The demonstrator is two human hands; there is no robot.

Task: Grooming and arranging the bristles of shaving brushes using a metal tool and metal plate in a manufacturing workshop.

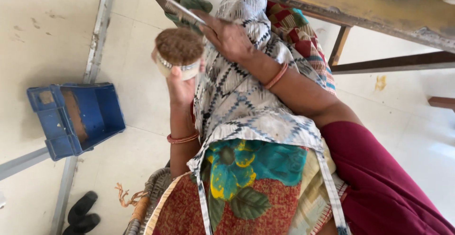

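We are in a small, plain workshop. We see a worn, paint-stained wooden bench (360, 3) on metal legs, a pale tiled floor (42, 36) and a blue plastic parts crate (76, 119) standing on it.

No labels, signs or screens show; the one container is an open blue plastic crate (76, 119), rectangular, standing on the floor at the left, brown inside
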